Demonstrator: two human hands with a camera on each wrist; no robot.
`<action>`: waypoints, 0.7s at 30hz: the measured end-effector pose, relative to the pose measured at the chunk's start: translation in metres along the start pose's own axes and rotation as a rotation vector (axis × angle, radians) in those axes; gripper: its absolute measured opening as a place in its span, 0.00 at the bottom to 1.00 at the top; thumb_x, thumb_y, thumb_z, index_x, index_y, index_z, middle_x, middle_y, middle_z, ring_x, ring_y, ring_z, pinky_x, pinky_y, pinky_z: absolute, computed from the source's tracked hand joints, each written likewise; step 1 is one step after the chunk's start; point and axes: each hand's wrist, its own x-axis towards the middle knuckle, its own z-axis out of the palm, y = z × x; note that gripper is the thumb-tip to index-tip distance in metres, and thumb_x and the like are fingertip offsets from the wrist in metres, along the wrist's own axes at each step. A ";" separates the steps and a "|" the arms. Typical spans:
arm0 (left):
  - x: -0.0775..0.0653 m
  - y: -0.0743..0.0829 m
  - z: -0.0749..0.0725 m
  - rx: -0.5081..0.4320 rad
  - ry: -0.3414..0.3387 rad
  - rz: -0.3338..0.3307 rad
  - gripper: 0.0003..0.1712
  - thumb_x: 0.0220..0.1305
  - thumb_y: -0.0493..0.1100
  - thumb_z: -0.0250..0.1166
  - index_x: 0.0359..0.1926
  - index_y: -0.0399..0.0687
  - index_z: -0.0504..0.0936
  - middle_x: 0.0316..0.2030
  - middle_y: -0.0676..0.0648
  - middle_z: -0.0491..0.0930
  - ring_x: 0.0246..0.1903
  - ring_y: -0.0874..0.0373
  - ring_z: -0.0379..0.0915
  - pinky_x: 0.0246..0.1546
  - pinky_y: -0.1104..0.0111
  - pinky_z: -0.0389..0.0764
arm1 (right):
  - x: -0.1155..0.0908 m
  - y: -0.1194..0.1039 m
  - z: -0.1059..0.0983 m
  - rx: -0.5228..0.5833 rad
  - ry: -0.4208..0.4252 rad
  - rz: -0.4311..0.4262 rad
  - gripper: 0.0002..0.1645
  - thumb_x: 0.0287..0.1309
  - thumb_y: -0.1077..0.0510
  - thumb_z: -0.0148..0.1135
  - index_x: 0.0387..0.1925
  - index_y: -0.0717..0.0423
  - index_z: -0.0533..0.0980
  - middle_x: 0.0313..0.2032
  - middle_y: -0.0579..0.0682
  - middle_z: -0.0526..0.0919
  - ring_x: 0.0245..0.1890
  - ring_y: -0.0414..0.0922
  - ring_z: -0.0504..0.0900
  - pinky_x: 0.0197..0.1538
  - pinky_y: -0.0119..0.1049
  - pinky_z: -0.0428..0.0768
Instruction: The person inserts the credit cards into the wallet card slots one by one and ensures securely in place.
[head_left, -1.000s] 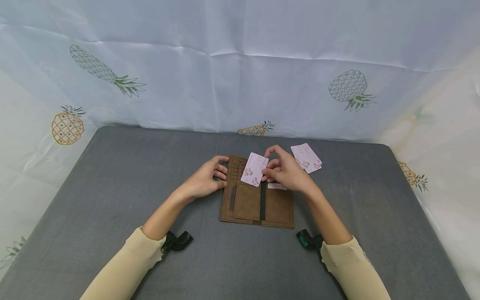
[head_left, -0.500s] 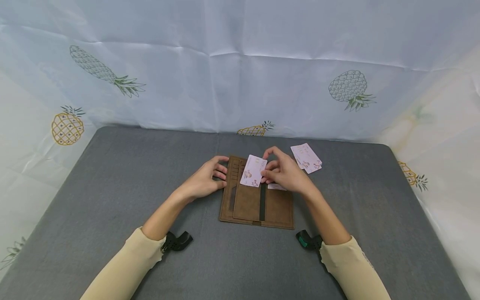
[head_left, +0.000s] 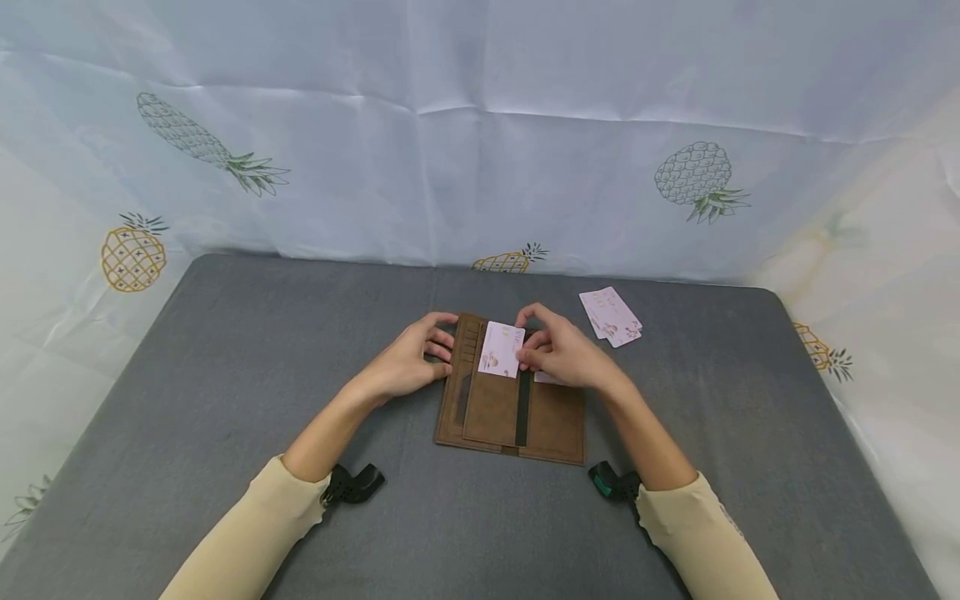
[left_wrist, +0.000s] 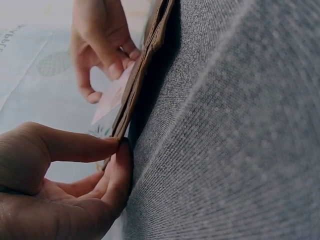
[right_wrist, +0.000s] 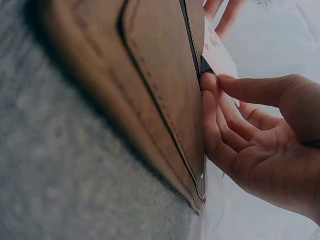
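Note:
A brown wallet lies spread open on the grey table, a dark strap running down its middle. My left hand grips its left edge, thumb on top and fingers underneath in the left wrist view. Between thumb and fingers, my right hand pinches a pink-white card printed with flowers by its right side. The card lies nearly upright over the upper left panel, its lower edge at a pocket opening. On the right panel, part of another card shows beneath my right hand.
A few similar cards lie fanned on the table behind my right hand. Behind the grey table hangs a pale cloth with pineapple prints. A black wrist device is worn on each forearm.
The pinched card has moved down and a little left, turning straighter over the left panel. My right hand has followed it, while my left hand keeps its place at the wallet's edge.

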 end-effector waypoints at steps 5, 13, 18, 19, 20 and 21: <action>-0.001 0.001 0.000 0.005 0.000 0.000 0.41 0.62 0.30 0.62 0.72 0.52 0.56 0.54 0.42 0.71 0.49 0.50 0.74 0.45 0.63 0.77 | 0.000 0.002 0.002 -0.025 -0.036 -0.009 0.20 0.63 0.64 0.60 0.53 0.57 0.65 0.31 0.62 0.85 0.31 0.50 0.85 0.31 0.35 0.79; -0.001 0.002 0.000 0.002 0.000 -0.002 0.41 0.62 0.30 0.62 0.72 0.52 0.56 0.55 0.42 0.71 0.49 0.50 0.74 0.46 0.63 0.77 | -0.002 -0.005 0.006 -0.179 -0.034 -0.010 0.13 0.60 0.61 0.64 0.45 0.54 0.73 0.31 0.53 0.82 0.28 0.42 0.78 0.30 0.34 0.77; -0.001 0.001 0.000 -0.001 -0.002 0.000 0.41 0.62 0.30 0.61 0.72 0.53 0.56 0.55 0.42 0.71 0.50 0.50 0.74 0.46 0.63 0.77 | -0.002 -0.006 0.008 -0.255 -0.045 -0.046 0.08 0.58 0.58 0.66 0.39 0.53 0.77 0.30 0.48 0.80 0.30 0.40 0.78 0.35 0.30 0.77; -0.001 0.001 0.000 -0.002 -0.002 0.002 0.41 0.62 0.30 0.61 0.72 0.53 0.56 0.55 0.42 0.71 0.50 0.50 0.74 0.46 0.63 0.78 | -0.002 -0.006 0.008 -0.260 -0.047 -0.054 0.07 0.58 0.58 0.66 0.37 0.53 0.77 0.29 0.48 0.80 0.30 0.39 0.78 0.35 0.30 0.77; -0.001 0.001 0.000 -0.002 -0.002 0.003 0.41 0.62 0.30 0.61 0.72 0.53 0.56 0.55 0.42 0.71 0.50 0.50 0.74 0.45 0.63 0.78 | -0.003 -0.007 0.008 -0.262 -0.049 -0.056 0.06 0.59 0.58 0.66 0.37 0.53 0.78 0.29 0.47 0.80 0.30 0.39 0.77 0.35 0.29 0.77; -0.001 0.001 0.000 -0.002 -0.002 0.004 0.41 0.62 0.30 0.61 0.72 0.53 0.56 0.55 0.42 0.71 0.50 0.50 0.74 0.45 0.63 0.78 | -0.003 -0.007 0.008 -0.264 -0.051 -0.063 0.05 0.59 0.58 0.66 0.36 0.53 0.78 0.28 0.47 0.80 0.30 0.39 0.77 0.35 0.29 0.76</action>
